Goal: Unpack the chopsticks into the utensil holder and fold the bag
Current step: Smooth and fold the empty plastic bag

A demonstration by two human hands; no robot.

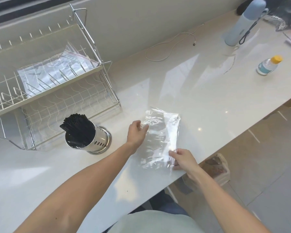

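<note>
Chopsticks (76,126), thin black sticks in a dense bundle, stand leaning leftward in a shiny perforated steel utensil holder (89,140) on the glossy white countertop (200,91). Right of the holder, a crinkled clear plastic bag (160,140) lies flat near the counter's front edge. The left hand (137,132) pinches the bag's far left edge between thumb and fingers, while the right hand (183,158) grips its near right corner. Behind the holder stands a two-tier chrome wire dish rack (57,91) with clear bags on its upper shelf. Farther right sit a pale blue flask (242,24) and a small yellow-capped bottle (268,65).
</note>
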